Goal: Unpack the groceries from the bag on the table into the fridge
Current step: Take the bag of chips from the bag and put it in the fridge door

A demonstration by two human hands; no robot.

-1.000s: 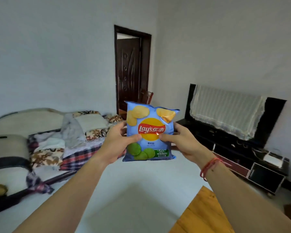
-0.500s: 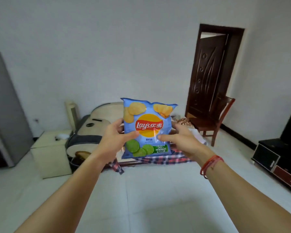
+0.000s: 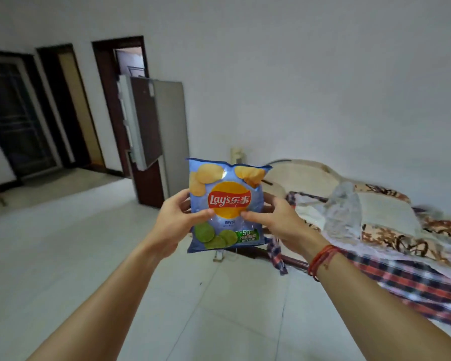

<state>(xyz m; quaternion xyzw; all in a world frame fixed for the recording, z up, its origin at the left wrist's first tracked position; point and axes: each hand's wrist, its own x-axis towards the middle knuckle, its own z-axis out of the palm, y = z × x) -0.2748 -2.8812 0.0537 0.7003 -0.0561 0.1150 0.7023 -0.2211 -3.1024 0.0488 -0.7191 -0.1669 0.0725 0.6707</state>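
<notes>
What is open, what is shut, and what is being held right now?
Chip bag: upright, looks unopened, held up in the air.
Left hand: pinches one side of the bag.
Right hand: pinches the other side.
Fridge: upper door swung open, lower door shut.
Bed: covered with rumpled blankets.
</notes>
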